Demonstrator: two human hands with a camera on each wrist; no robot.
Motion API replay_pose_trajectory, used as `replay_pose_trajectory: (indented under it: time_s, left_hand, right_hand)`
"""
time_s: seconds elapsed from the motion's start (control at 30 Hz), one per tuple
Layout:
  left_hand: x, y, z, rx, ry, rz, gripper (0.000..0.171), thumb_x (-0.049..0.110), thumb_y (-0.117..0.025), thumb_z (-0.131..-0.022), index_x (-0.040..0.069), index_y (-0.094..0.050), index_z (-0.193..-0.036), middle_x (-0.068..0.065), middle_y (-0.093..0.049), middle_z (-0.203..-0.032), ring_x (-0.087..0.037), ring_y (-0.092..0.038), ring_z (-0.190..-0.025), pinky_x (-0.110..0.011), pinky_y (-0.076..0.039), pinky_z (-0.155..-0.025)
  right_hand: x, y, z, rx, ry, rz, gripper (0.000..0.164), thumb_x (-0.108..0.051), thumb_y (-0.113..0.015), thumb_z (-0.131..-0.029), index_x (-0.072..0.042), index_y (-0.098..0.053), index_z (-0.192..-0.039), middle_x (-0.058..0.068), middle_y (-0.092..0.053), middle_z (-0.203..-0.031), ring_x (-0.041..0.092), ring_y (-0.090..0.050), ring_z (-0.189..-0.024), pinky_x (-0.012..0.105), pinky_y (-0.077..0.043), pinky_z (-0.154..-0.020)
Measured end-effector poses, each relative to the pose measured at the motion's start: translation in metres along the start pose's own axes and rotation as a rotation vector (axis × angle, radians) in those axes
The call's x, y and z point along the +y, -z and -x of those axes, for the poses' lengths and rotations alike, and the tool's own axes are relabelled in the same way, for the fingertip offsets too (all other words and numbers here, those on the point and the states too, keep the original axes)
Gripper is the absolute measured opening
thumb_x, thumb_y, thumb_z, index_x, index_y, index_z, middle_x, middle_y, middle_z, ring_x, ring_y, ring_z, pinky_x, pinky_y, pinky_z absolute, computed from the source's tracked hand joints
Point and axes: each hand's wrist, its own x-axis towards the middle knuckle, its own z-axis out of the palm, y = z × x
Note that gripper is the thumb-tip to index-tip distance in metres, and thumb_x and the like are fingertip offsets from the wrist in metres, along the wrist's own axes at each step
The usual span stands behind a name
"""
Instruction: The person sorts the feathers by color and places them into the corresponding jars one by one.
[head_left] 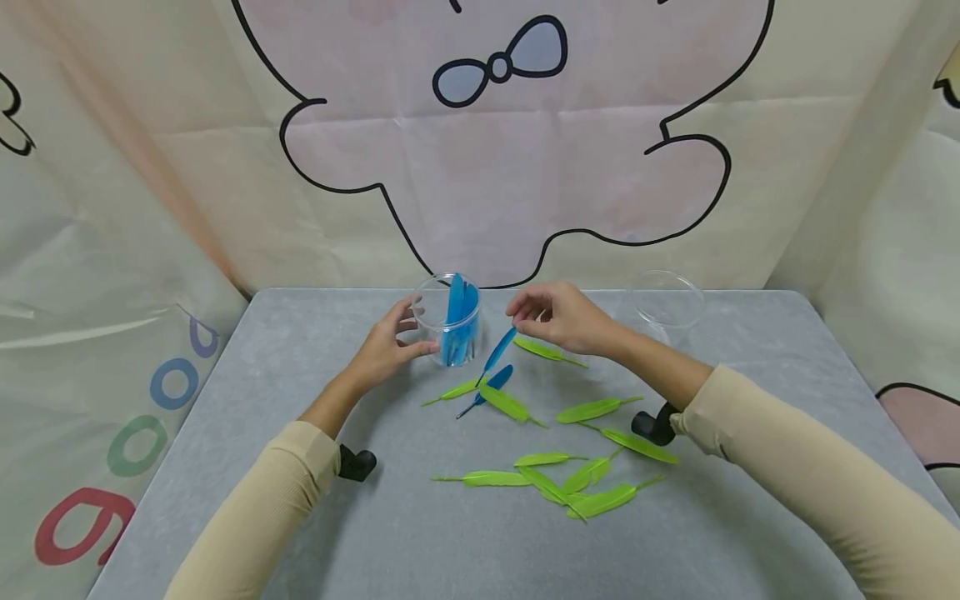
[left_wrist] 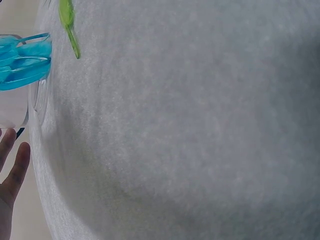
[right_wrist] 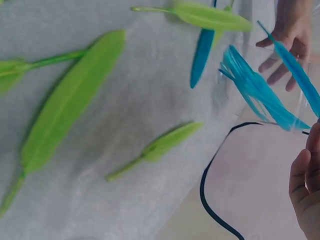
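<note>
My left hand (head_left: 386, 350) is at the left side of a clear plastic cup (head_left: 423, 310), its thumb low at the front and its fingers round the side. Several blue feathers (head_left: 459, 312) stand upright inside the cup. Just right of the cup, my right hand (head_left: 566, 318) pinches the tip of another blue feather (head_left: 498, 352), which hangs slanting above the table. Below it, a darker blue feather (head_left: 495, 382) lies between two green feathers. Another green feather (head_left: 547, 352) rests under my right hand.
Several green feathers (head_left: 491, 478) are scattered over the grey table (head_left: 405, 542), some overlapping near the front. A second clear cup (head_left: 667, 312) stands at the back right, behind my right forearm. Printed cloth hangs behind the table and along its sides.
</note>
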Motion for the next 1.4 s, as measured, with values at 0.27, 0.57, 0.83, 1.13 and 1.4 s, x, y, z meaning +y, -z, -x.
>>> replay_pose_trajectory:
  time_s: [0.27, 0.57, 0.83, 1.13, 1.4]
  left_hand:
    - [0.000, -0.001, 0.000, 0.006, -0.003, 0.003, 0.084, 0.025, -0.079, -0.087, 0.017, -0.030, -0.155, -0.017, -0.045, -0.149, -0.037, -0.049, -0.132, -0.054, -0.048, -0.099]
    - [0.000, -0.001, 0.001, 0.006, 0.000, 0.003, 0.084, 0.025, -0.079, -0.088, 0.013, -0.030, -0.155, -0.018, -0.045, -0.149, -0.038, -0.048, -0.132, -0.055, -0.047, -0.099]
    - [0.000, -0.001, 0.001, 0.005, -0.009, -0.001, 0.084, 0.024, -0.079, -0.088, 0.012, -0.029, -0.155, -0.019, -0.045, -0.149, -0.038, -0.048, -0.132, -0.055, -0.047, -0.099]
    - [-0.001, -0.001, 0.001, 0.004, -0.013, 0.009, 0.083, 0.023, -0.078, -0.088, 0.016, -0.030, -0.155, -0.020, -0.044, -0.149, -0.038, -0.049, -0.132, -0.055, -0.047, -0.099]
    - [0.000, -0.001, 0.001, 0.004, -0.015, 0.007, 0.083, 0.023, -0.078, -0.088, 0.015, -0.030, -0.155, -0.018, -0.045, -0.149, -0.037, -0.049, -0.132, -0.055, -0.047, -0.100]
  right_hand:
    - [-0.011, 0.015, -0.008, 0.038, 0.007, 0.007, 0.011, -0.002, -0.068, -0.093, -0.003, -0.070, -0.104, 0.006, -0.068, -0.091, 0.020, -0.061, -0.084, 0.032, -0.051, -0.074]
    - [-0.022, 0.029, -0.019, 0.082, 0.015, 0.031, 0.014, -0.004, -0.067, -0.094, -0.001, -0.069, -0.107, 0.009, -0.068, -0.095, 0.021, -0.061, -0.085, 0.027, -0.051, -0.071]
    - [-0.029, 0.036, -0.031, 0.133, 0.078, 0.046, 0.015, -0.003, -0.067, -0.093, 0.002, -0.069, -0.108, 0.011, -0.069, -0.094, 0.022, -0.062, -0.082, 0.025, -0.051, -0.070]
    - [-0.039, 0.041, -0.047, 0.188, 0.060, 0.041, 0.016, -0.003, -0.066, -0.094, 0.002, -0.069, -0.109, 0.012, -0.069, -0.096, 0.023, -0.063, -0.086, 0.024, -0.050, -0.074]
    - [-0.043, 0.040, -0.059, 0.230, 0.051, 0.076, 0.016, -0.003, -0.066, -0.093, 0.001, -0.070, -0.108, 0.013, -0.069, -0.095, 0.023, -0.062, -0.086, 0.026, -0.050, -0.076]
